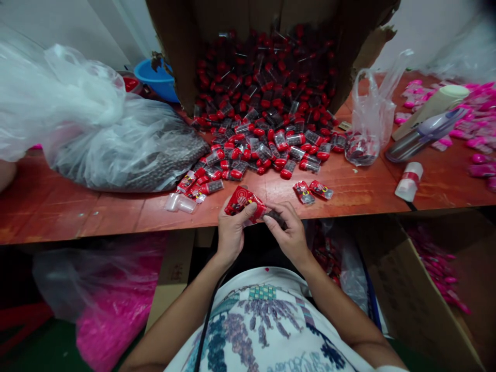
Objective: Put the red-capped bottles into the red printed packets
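My left hand (231, 232) grips a red printed packet (242, 200) over the table's front edge, thumb across its face. Close against it, my right hand (290, 231) pinches a small clear tube with dark contents (278, 218) at the packet's right end. My fingers partly cover the tube, and I cannot tell how far it is inside the packet. Just beyond my hands, two filled red packets (304, 192) lie on the wooden table (351, 201). A pile of clear tubes with red caps (267, 129) spills toward me from a torn cardboard box (174, 36).
To the left sit a plastic bag of dark beads (127, 139) and a blue basin (157, 80). On the right are a small clear bag (364, 139), a bottle (422, 134), a white roll (409, 181) and pink pieces (478, 108). Beneath the table stands an open carton (426, 299).
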